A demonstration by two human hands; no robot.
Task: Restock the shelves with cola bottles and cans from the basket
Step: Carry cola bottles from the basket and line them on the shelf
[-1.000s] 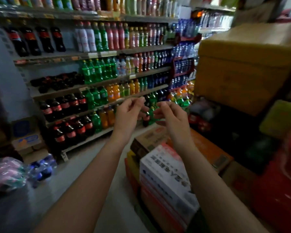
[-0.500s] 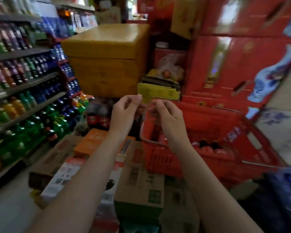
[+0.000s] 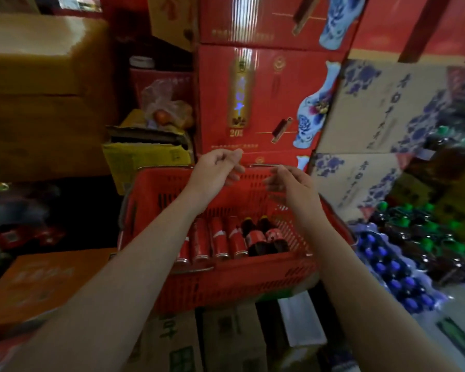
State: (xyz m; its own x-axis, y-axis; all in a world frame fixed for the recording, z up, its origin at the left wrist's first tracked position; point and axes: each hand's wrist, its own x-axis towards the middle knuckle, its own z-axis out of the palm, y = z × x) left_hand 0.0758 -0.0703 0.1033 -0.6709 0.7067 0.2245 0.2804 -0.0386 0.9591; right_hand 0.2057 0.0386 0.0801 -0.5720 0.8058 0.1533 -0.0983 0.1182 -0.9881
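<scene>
- Big change over the last second: the view swung off the drink shelves and onto the basket (image 3: 226, 285). The shelves aren't in shot at all now.
- Both hands came along in the same raised pose. The left hand (image 3: 215, 171) and right hand (image 3: 293, 186) hover over the basket's far side. They're close together but apart, and as far as I can tell they're not touching the basket.
- Fingers: the left ones are loosely curled with the thumb near the forefinger, nothing in them. The right ones are half bent and relaxed, also empty.
- The stock is all in the basket: a row of red cans (image 3: 218, 240) lying side by side, with two dark bottles (image 3: 263, 237) lying just right of them.
- The basket sits on cardboard boxes (image 3: 226, 336), with red cartons (image 3: 253, 98) stacked behind it.
- My read: this is the turn back for another load. Plenty is left, so it's nowhere near done.
- Next I'd guess a reach down for a bottle or a couple of cans. They lie low under the forearms, so the hands have to drop.
</scene>
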